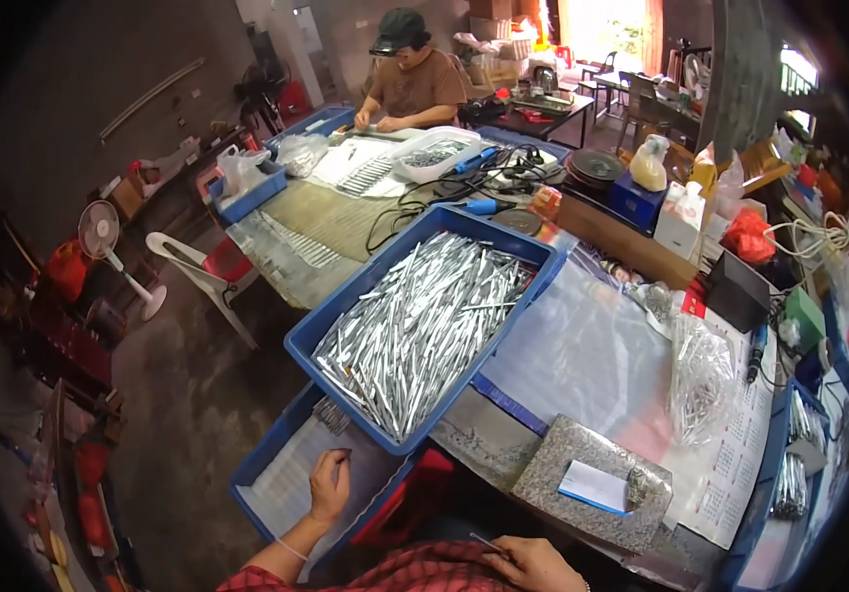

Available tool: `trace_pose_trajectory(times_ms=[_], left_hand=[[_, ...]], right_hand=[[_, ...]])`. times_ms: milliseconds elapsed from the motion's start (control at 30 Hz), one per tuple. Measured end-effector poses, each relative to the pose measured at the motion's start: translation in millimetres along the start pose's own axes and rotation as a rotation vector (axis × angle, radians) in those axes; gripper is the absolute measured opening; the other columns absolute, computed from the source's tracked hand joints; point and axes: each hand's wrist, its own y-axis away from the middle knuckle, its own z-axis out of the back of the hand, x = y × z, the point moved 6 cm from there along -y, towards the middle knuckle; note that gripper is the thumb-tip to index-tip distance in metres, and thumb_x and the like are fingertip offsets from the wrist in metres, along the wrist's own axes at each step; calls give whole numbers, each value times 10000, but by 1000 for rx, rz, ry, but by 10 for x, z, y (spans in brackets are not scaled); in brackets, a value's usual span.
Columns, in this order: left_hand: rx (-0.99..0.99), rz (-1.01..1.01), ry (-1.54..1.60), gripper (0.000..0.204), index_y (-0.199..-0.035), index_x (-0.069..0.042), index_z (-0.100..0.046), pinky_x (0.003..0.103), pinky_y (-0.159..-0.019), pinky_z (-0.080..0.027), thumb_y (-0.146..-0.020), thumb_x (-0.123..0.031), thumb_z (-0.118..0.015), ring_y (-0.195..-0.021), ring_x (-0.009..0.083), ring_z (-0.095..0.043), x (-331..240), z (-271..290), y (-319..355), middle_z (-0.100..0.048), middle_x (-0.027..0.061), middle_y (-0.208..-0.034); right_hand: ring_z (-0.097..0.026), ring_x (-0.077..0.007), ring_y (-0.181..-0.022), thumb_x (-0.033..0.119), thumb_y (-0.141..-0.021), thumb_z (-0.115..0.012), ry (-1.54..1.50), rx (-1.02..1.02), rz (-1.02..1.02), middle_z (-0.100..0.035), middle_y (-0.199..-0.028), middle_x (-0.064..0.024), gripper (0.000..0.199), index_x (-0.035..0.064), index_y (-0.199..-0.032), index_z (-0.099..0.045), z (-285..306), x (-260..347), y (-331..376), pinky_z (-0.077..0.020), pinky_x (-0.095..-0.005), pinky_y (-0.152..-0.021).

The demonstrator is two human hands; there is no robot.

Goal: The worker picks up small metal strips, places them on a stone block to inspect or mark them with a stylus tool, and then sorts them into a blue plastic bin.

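My left hand (329,485) hovers over the lower blue tray (244,490), its fingers curled together; whatever they may pinch is too small to make out. Several small metal pieces (330,415) lie at that tray's far end, partly under the upper bin. Close to my body, my right hand (535,565) grips a thin metal strip (487,542) whose end pokes out to the left. Ahead of both hands, a large blue bin (298,347) is heaped with slim silvery metal pieces (420,331). It rests on the table and overhangs the lower tray.
To the right sit a stone slab (555,464) with a white-and-blue pad (594,487), plastic sheeting (582,340) and a clear bag of metal pieces (703,385). A co-worker (420,84) works across the table. Cables (410,212) cross behind the bin; a white chair (197,261) stands left.
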Motion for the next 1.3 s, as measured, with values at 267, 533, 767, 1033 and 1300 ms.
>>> trace_pose_trajectory(times_ms=[267,533,767,1033,1300], left_hand=[[-50,-99,137,217,-986,-15,-599,326,-724,-504,-834,104,-501,-792,269,-634,-836,233,-254,-627,136,-886],[177,-404,374,315,-956,-8,-618,341,-699,-532,-764,172,-444,-788,281,-652,-1653,-51,-70,-661,142,-893],[393,-412,629,368,-1084,19,-590,340,-723,-537,-770,164,-464,-815,290,-646,-1779,-474,147,-629,171,-990],[506,-315,699,410,-1114,19,-585,300,-698,-534,-764,178,-441,-789,234,-644,-1730,-696,262,-607,158,-995],[522,-250,687,425,-1135,10,-586,288,-682,-524,-771,175,-441,-783,212,-641,-1634,-747,303,-602,150,-993]], right_hand=[[-598,-428,-789,161,-893,-621,-6,7,31,-605,-837,-235,161,3,-915,-602,-51,-57,4,-478,-432,-654],[-601,-425,-789,154,-888,-625,5,18,33,-610,-847,-230,155,6,-931,-605,-90,-46,-12,-483,-432,-652],[-611,-421,-802,136,-880,-628,-1,6,-6,-622,-861,-230,149,1,-942,-609,-85,-71,39,-493,-422,-665],[-614,-419,-786,141,-884,-633,-15,-6,-38,-624,-846,-227,144,2,-919,-618,-90,-67,-4,-487,-424,-650],[-613,-422,-797,138,-885,-631,-31,4,-54,-626,-856,-228,141,3,-923,-622,-91,-84,-31,-487,-426,-650]])
